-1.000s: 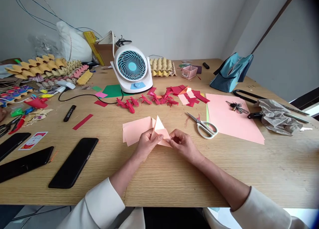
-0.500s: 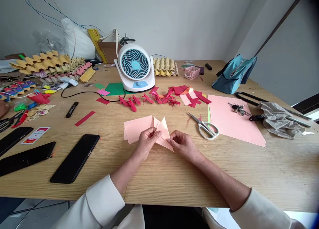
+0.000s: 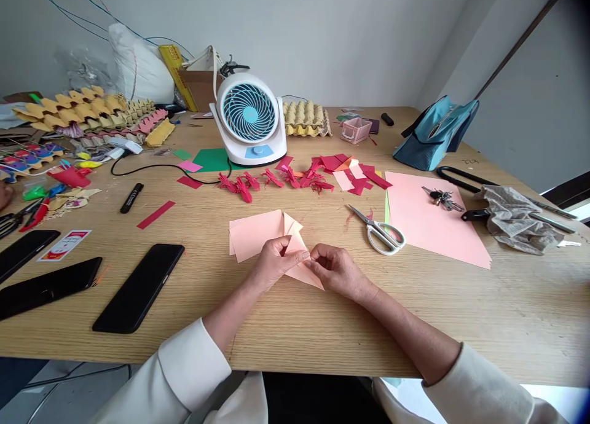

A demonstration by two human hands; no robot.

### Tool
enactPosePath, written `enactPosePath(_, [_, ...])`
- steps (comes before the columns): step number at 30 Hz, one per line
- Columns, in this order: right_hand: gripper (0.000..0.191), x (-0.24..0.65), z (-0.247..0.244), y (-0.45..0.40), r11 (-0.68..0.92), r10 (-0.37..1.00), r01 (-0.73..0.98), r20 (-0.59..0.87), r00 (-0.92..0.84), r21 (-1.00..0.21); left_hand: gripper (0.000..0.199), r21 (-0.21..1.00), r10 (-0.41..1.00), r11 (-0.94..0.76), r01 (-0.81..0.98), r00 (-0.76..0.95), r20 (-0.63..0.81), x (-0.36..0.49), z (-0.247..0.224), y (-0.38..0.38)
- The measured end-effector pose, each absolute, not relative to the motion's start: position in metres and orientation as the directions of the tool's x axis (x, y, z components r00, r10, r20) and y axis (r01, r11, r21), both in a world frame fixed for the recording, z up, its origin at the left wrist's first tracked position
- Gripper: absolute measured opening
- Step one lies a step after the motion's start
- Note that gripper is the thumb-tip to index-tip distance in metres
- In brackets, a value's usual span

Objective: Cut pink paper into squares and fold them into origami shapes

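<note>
A folded piece of pale pink paper (image 3: 302, 274) is pinched between my two hands, just above the table. My left hand (image 3: 273, 263) grips its left side with the thumb on top. From the right, my right hand (image 3: 340, 271) pinches its edge, thumb and fingertips close to the left thumb. Flat pink paper sheets (image 3: 252, 232) lie behind my left hand, with small folded pieces at their right end. White-handled scissors (image 3: 381, 235) rest to the right, blades slightly apart. Several small red folded paper shapes (image 3: 271, 178) sit in a row farther back.
A white fan (image 3: 251, 120) stands at the back. Large pink paper (image 3: 433, 227) with keys lies right, near a blue bag (image 3: 433, 135). A black phone (image 3: 138, 289), a marker (image 3: 132, 198) and a red strip (image 3: 155, 215) lie left. Egg trays (image 3: 87, 113) are stacked far left.
The folded paper has turned, its upper point coming down toward me. My right hand has shifted slightly left, closer to the left thumb. The view has tilted a little.
</note>
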State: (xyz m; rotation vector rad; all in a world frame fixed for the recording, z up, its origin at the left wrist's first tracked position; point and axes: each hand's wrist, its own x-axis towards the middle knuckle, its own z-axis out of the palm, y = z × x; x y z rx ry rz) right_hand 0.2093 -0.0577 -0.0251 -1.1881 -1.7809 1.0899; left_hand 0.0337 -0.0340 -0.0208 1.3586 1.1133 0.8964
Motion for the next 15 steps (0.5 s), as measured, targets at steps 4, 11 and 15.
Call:
enactPosePath(4, [0.020, 0.2103, -0.0244, -0.0584, 0.243, 0.929, 0.342, 0.116, -0.352, -0.908, 0.029, 0.996, 0.960, 0.028, 0.080, 0.276, -0.049, 0.0316, -0.0155, -0.0332])
enactPosePath(11, [0.022, 0.2110, -0.0208, -0.0594, 0.223, 0.917, 0.332, 0.082, -0.390, -0.916, 0.034, 1.000, 0.981, 0.005, 0.011, 0.195, -0.007, 0.0288, -0.0105, -0.0284])
enactPosePath(15, [0.022, 0.2112, -0.0225, -0.0588, 0.199, 0.916, 0.321, 0.059, -0.396, -0.926, 0.029, 0.988, 0.990, 0.045, -0.147, 0.138, -0.025, 0.0274, -0.0124, -0.0260])
